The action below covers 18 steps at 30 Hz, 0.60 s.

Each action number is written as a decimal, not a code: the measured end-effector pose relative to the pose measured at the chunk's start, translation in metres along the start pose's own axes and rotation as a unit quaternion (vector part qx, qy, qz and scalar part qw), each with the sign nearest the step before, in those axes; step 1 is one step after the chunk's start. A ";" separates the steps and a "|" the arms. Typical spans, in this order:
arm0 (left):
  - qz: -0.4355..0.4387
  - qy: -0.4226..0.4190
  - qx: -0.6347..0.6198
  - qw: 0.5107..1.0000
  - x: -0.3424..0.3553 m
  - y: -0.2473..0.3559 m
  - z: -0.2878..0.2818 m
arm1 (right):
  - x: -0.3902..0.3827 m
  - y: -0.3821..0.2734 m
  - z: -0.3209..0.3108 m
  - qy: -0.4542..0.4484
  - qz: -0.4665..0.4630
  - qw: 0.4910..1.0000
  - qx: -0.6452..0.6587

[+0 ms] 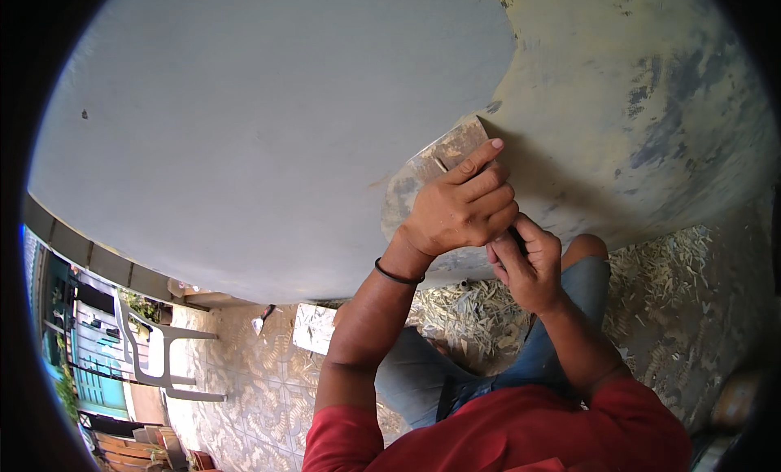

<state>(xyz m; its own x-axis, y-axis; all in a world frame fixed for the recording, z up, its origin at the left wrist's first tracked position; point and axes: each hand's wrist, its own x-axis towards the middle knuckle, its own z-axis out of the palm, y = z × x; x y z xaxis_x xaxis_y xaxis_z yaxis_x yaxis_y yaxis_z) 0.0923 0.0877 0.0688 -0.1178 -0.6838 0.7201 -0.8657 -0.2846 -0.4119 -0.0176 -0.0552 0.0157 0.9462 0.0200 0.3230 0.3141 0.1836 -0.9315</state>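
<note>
My left hand (pixel 460 199), with a black band at the wrist, is curled over a wide, flat-bladed scraper (pixel 460 142) smeared with pale residue. The blade lies at a slant against a large curved grey surface (pixel 268 122), beside a yellowish, mottled area (pixel 626 89) with dark patches. Just below and right of it, my right hand (pixel 529 260) is closed round the tool's handle, which is mostly hidden by my fingers. A mottled rounded patch (pixel 394 203) shows at the blade's lower left.
My bent legs (pixel 586 293) are under the curved surface. Pale shavings (pixel 651 285) litter the tiled floor (pixel 244 374). A white board (pixel 313 327) and a small tool (pixel 262 317) lie there. A grey plastic chair (pixel 163 366) stands at the left, near wooden items (pixel 126 452).
</note>
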 end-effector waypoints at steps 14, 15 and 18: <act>-0.102 0.178 0.114 0.972 0.017 -0.022 0.001 | 0.057 -0.065 -0.007 -0.080 -0.137 0.955 -0.251; -0.106 0.180 0.121 0.971 0.014 -0.027 -0.004 | 0.066 -0.069 -0.001 -0.102 -0.165 0.949 -0.249; -0.103 0.160 0.143 0.971 -0.002 -0.034 -0.019 | 0.066 -0.056 0.013 -0.112 -0.162 0.948 -0.250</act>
<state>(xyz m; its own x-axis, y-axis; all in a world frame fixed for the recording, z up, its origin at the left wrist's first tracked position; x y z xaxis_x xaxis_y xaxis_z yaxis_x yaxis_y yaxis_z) 0.1129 0.1115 0.0914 -0.1407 -0.3607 0.9220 -0.7225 -0.5994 -0.3447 0.0265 -0.0516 0.0911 0.7716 0.2600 0.5806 0.6354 -0.2719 -0.7227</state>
